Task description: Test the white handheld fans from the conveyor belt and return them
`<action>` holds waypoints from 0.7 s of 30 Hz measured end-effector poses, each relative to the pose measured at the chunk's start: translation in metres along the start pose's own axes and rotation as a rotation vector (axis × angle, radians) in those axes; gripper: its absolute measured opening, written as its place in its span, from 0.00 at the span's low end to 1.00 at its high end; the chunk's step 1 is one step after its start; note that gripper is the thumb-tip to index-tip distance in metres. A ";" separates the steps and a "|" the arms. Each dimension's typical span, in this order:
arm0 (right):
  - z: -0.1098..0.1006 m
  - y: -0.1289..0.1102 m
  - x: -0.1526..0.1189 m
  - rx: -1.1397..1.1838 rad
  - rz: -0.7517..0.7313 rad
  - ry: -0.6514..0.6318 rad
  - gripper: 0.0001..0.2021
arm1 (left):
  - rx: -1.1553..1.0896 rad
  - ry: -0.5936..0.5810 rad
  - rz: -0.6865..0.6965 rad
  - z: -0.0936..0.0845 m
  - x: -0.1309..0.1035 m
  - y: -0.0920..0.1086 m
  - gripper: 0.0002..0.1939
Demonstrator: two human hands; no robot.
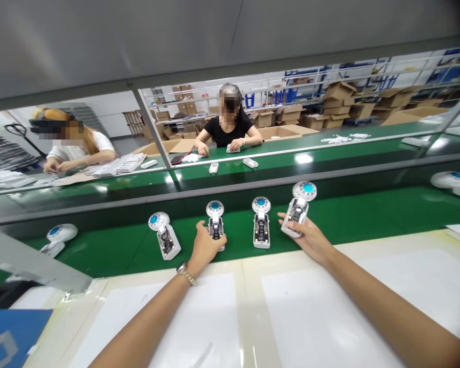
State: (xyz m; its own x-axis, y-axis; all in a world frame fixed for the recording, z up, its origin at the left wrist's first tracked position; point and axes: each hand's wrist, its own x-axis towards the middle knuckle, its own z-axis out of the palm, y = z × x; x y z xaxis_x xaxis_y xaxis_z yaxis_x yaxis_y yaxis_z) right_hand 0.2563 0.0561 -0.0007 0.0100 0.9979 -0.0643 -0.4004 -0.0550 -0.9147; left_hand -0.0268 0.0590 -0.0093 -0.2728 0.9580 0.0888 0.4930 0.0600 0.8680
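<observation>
My left hand [204,247], with a watch on its wrist, closes around the lower body of a white handheld device [215,209] on the green belt. This device has a round head with a blue disc, and its open casing bares a dark circuit board. In my right hand [310,236] is a similar white device [304,191], gripped by its lower casing and tilted to the right. Between my hands lies another open device [261,230], touched by neither. One more open device [167,242] lies left of my left hand.
The green conveyor belt [360,220] runs across behind the white worktable [310,317]. More devices lie at the far left [62,233] and far right [448,179]. Two co-workers sit across a second belt. A metal post [34,260] stands left, near a blue box [19,332].
</observation>
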 end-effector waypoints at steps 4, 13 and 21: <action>0.016 0.009 -0.009 0.111 0.075 -0.019 0.11 | -0.123 -0.043 -0.054 -0.001 0.008 -0.004 0.41; 0.039 0.016 -0.032 0.073 0.233 -0.056 0.10 | -0.586 -0.340 0.058 0.007 -0.021 0.017 0.29; 0.051 0.026 -0.050 0.138 0.200 -0.272 0.25 | -0.617 -0.586 0.085 0.014 -0.057 0.032 0.27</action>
State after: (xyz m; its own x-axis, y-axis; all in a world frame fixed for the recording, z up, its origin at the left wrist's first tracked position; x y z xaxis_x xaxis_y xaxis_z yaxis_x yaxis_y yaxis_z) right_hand 0.1989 0.0064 -0.0005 -0.3177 0.9417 -0.1110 -0.4895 -0.2631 -0.8314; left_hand 0.0159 0.0102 0.0063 0.2999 0.9529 0.0458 -0.0916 -0.0190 0.9956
